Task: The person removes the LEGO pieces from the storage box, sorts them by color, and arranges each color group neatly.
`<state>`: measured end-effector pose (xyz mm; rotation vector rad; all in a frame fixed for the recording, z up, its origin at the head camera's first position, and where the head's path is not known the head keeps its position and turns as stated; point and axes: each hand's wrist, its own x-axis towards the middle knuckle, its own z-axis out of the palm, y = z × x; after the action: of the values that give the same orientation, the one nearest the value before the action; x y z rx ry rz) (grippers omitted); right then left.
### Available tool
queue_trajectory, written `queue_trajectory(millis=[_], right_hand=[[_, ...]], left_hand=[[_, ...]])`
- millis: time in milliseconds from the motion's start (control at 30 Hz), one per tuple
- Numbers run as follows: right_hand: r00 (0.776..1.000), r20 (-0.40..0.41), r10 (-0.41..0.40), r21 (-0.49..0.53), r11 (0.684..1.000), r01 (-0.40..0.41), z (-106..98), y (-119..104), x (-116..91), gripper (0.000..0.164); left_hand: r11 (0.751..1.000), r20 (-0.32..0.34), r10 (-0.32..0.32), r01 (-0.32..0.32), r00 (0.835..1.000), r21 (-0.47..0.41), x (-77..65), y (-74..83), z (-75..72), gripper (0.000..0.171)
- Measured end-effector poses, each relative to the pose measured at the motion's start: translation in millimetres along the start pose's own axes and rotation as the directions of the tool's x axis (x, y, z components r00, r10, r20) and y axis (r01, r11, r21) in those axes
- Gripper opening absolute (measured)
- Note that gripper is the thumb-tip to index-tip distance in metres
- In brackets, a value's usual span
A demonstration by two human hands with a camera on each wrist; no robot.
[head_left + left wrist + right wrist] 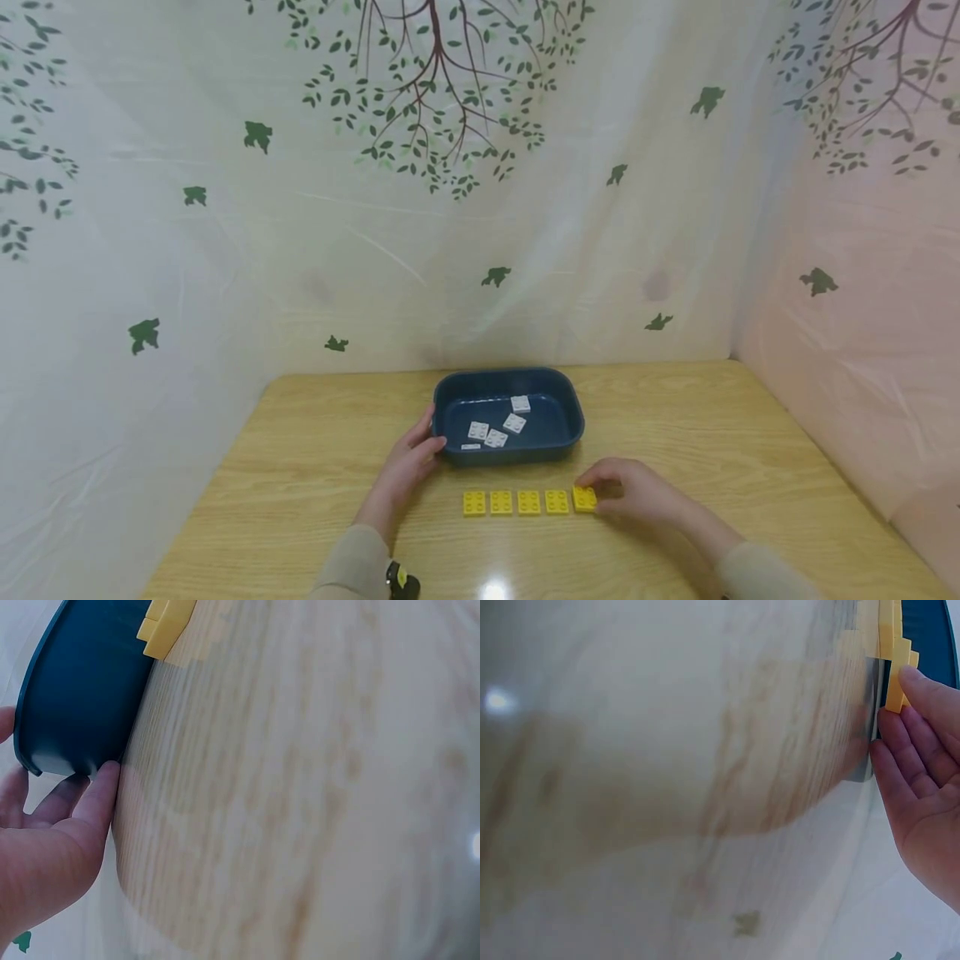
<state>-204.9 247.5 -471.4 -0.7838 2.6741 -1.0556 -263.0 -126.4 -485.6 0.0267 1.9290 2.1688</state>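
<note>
A dark blue tray [555, 455] stands at the back of the table with several white toy bricks [514, 423] inside. My left hand [405, 467] holds the tray's left end, its thumb at the front left corner; in the left wrist view, fingertips [105, 776] touch the end wall low down. In front of the tray, several yellow toy bricks [528, 502] lie in a straight row, studs up, with narrow gaps. My right hand [641, 492] pinches the rightmost yellow brick [584, 499] between thumb and fingers. That brick [895, 686] looks slightly tilted in the head view.
The wooden table [322, 467] runs back to a pale curtain [360, 292] printed with leaves and birds. More curtain closes off the left and right sides. A small black and yellow object [403, 582] sits by my left sleeve.
</note>
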Motion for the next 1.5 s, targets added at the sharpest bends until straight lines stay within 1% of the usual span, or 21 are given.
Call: queue_trajectory(millis=[233,400,667,867,900,1067,1200,1367,1433,1500], right_hand=[[0.998,-0.005,-0.057,-0.039,0.998,0.056,0.2,1.0,-0.4,0.031],[0.997,-0.005,-0.073,-0.056,0.996,0.073,1.3,2.2,-0.6,0.031],[0.998,0.008,-0.061,-0.03,0.998,0.062,2.0,4.6,0.2,0.031],[0.998,0.011,-0.062,-0.009,0.998,0.062,1.1,4.6,1.1,0.031],[0.999,0.01,-0.053,-0.001,0.999,0.053,0.2,4.2,1.0,0.031],[0.998,-0.005,-0.07,0.029,0.997,0.07,-8.9,-1.6,4.4,0.03],[0.995,0.011,-0.098,0.054,0.994,0.097,-17.6,-12.0,15.2,0.029],[0.988,0.013,-0.157,0.074,0.985,0.155,-24.3,-25.6,37.9,0.033],[0.986,0.012,-0.164,0.079,0.983,0.163,-26.2,-29.4,47.7,0.034],[0.99,0.011,-0.141,0.092,0.986,0.139,-27.0,-32.2,57.6,0.036]], left_hand=[[1.0,-0.003,0.003,-0.003,1.0,-0.006,-1.6,1.1,1.8,0.066],[1.0,-0.008,0.001,-0.001,1.0,-0.004,-3.0,1.0,2.5,0.066],[1.0,0.005,0.012,-0.012,1.0,-0.017,-4.0,0.0,2.2,0.066],[1.0,-0.005,0.011,-0.011,1.0,0.008,-2.9,0.2,1.6,0.066],[1.0,-0.006,0.009,-0.009,1.0,0.008,-2.7,0.0,1.6,0.066],[1.0,-0.008,0.009,-0.008,1.0,0.023,-2.1,-0.4,1.7,0.066],[1.0,-0.005,0.013,-0.013,1.0,0.021,-2.3,-0.2,1.7,0.066],[0.999,-0.005,0.01,-0.01,1.0,0.032,-2.2,-0.1,1.2,0.066],[0.999,-0.005,0.006,-0.006,1.0,0.034,-2.3,0.0,1.3,0.066],[0.999,-0.003,0.003,-0.003,1.0,0.034,-2.5,0.2,1.3,0.066]])
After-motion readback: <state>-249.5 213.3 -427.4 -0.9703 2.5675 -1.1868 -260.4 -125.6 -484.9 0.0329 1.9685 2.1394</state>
